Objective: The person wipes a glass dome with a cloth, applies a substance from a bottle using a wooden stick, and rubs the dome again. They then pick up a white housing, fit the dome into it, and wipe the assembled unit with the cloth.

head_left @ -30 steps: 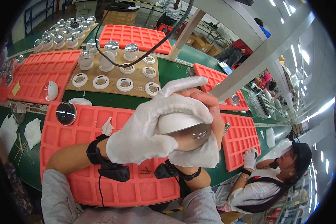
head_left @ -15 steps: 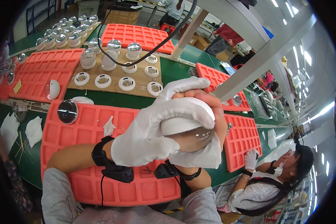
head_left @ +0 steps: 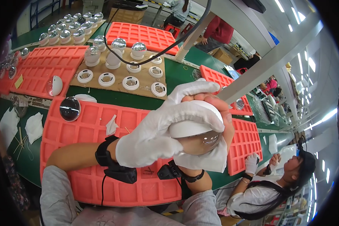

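Observation:
Above the near red foam tray (head_left: 90,150), both hands hold a dome cover (head_left: 201,143) with a white shell and a clear, smoky-looking bubble, tilted so the bubble faces down toward me. My left hand (head_left: 150,132), in a white glove, wraps its near-left side, fingers across the white shell and thumb by the bubble. On the far right side sits my right hand (head_left: 228,120), its visible fingers bare and curled round the shell. A white cloth (head_left: 209,161) lies between that hand and the bubble, hanging below it. The right palm is hidden behind the cover.
A dark-domed cover (head_left: 70,109) rests on the tray's far left corner. Beyond, cardboard (head_left: 116,81) carries several white rings (head_left: 131,83) and mirrored domes on white bases (head_left: 138,49). A black cable (head_left: 158,56) hangs overhead; a grey post (head_left: 267,71) slants at right. A co-worker (head_left: 267,192) sits at right.
Both hands and the dome cover have shifted slightly right in the picture, the grip unchanged. The co-worker's head has tilted up. A person in red in the background has moved left.

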`<state>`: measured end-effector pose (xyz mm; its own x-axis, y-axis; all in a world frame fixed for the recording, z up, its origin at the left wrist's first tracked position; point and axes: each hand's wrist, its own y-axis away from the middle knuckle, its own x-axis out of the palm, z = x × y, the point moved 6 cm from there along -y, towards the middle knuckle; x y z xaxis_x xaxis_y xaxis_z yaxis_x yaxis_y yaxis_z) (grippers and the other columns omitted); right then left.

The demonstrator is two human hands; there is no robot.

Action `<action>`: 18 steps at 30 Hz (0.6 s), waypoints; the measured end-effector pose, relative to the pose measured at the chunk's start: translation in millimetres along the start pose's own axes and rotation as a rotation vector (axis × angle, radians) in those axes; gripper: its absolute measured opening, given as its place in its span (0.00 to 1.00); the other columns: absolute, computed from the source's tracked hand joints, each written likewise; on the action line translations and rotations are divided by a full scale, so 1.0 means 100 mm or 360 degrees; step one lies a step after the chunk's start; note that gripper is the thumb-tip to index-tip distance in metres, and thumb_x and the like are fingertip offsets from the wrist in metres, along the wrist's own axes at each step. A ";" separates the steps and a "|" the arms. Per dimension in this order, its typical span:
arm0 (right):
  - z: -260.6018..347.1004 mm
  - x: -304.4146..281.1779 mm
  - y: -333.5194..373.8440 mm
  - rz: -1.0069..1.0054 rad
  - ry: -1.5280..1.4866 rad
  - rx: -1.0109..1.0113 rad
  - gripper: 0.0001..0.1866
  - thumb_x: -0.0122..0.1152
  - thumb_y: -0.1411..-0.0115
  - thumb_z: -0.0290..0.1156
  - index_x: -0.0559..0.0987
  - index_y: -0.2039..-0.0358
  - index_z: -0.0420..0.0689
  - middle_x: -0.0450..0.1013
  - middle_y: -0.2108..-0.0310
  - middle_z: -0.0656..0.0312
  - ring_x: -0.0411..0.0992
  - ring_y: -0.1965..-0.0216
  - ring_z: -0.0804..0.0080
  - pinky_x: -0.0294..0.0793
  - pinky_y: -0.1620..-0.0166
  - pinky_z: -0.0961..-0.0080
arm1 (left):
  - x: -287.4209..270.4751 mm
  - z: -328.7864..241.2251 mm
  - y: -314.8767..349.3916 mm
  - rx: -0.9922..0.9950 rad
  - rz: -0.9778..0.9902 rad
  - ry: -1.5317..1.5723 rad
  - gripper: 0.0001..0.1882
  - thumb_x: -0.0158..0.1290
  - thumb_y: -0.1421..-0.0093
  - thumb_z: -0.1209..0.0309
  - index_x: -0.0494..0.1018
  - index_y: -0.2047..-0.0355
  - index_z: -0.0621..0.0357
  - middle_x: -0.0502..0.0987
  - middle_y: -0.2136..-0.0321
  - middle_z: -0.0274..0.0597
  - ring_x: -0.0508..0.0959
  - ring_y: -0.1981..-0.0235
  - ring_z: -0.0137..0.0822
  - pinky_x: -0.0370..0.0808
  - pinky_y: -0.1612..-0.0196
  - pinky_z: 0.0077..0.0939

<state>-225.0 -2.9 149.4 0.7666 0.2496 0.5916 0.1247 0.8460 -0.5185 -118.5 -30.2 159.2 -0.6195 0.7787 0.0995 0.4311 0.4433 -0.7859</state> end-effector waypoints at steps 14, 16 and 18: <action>0.06 0.05 0.05 -0.0131 0.0217 -0.0010 0.25 0.36 0.27 0.49 0.70 0.51 0.39 0.71 0.51 0.45 0.73 0.48 0.51 0.73 0.42 0.53 | 0.02 -0.06 -0.02 0.0053 0.0031 -0.0123 0.21 0.53 0.57 0.77 0.79 0.60 0.49 0.60 0.35 0.59 0.53 0.29 0.54 0.49 0.29 0.49; 0.03 0.02 0.03 -0.0096 0.0084 0.0002 0.25 0.36 0.27 0.49 0.70 0.51 0.39 0.71 0.51 0.45 0.73 0.47 0.51 0.73 0.42 0.53 | 0.02 -0.06 -0.01 0.0035 0.0024 -0.0119 0.20 0.54 0.56 0.76 0.79 0.60 0.50 0.60 0.35 0.59 0.53 0.29 0.53 0.49 0.29 0.49; 0.01 0.00 0.01 -0.0024 -0.0183 0.0018 0.25 0.36 0.27 0.49 0.70 0.50 0.39 0.71 0.51 0.45 0.73 0.47 0.51 0.73 0.42 0.53 | 0.02 -0.06 0.00 0.0001 0.0016 -0.0114 0.18 0.55 0.53 0.73 0.79 0.59 0.51 0.59 0.35 0.59 0.52 0.29 0.53 0.48 0.29 0.50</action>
<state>-225.2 -1.6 149.6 0.6874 0.2888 0.6664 0.1279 0.8550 -0.5026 -116.2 -26.1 163.4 -0.6606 0.7493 0.0477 0.4369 0.4353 -0.7871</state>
